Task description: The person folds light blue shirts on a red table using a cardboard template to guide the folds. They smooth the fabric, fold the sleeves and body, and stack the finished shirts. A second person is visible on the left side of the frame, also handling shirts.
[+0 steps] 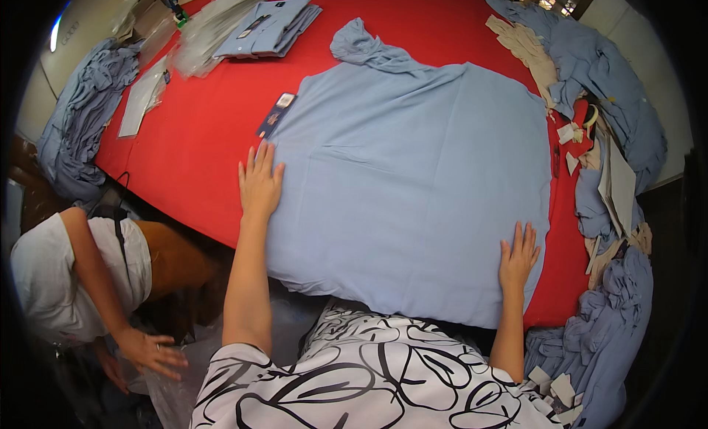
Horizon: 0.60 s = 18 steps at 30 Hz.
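Observation:
A light blue shirt (420, 185) lies spread over the red-covered table, its near edge reaching the table's front. My left hand (260, 180) rests open at the shirt's left edge, fingers stretched away from me. Just beyond its fingertips, a dark blue hang tag (276, 115) sticks out from the shirt's side. Flat on the lower right part of the cloth lies my right hand (518, 255), its fingers apart. A bunched piece of the same blue cloth (361, 44) sits at the shirt's far end. Neither hand grips anything.
Folded blue shirts (269, 27) are stacked at the far left, beside clear plastic bags (214, 30). Blue garments are heaped at the left edge (85, 119) and along the right (612, 97), near white cards (618, 182). A co-worker (81, 274) bends at the lower left.

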Tool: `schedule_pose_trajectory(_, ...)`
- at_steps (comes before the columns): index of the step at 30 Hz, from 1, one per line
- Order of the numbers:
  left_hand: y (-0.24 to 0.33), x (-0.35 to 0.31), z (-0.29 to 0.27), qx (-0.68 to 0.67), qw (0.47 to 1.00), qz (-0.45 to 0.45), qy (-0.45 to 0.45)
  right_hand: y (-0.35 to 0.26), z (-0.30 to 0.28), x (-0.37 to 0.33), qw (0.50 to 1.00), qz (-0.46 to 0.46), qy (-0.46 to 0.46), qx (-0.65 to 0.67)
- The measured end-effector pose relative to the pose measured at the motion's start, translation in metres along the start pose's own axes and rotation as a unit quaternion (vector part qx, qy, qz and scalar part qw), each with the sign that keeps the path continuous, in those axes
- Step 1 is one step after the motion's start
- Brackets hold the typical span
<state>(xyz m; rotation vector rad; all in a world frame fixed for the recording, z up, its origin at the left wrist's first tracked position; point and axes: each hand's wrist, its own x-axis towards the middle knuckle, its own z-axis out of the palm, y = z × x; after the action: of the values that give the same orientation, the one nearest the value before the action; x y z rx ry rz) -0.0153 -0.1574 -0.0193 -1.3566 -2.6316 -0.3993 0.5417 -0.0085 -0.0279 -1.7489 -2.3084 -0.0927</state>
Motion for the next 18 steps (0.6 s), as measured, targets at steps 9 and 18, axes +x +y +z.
schedule_pose_trajectory(9, 0.008, 0.07, -0.022, -0.117, 0.983, 0.013, 0.145, -0.003, -0.018, 0.051, 0.997, 0.07, 0.041, -0.003)
schedule_pose_trajectory(18, 0.057, 0.251, 0.053, -0.157, 0.985, 0.05, 0.048, -0.107, 0.023, 0.297, 0.992, -0.08, 0.008, 0.093)
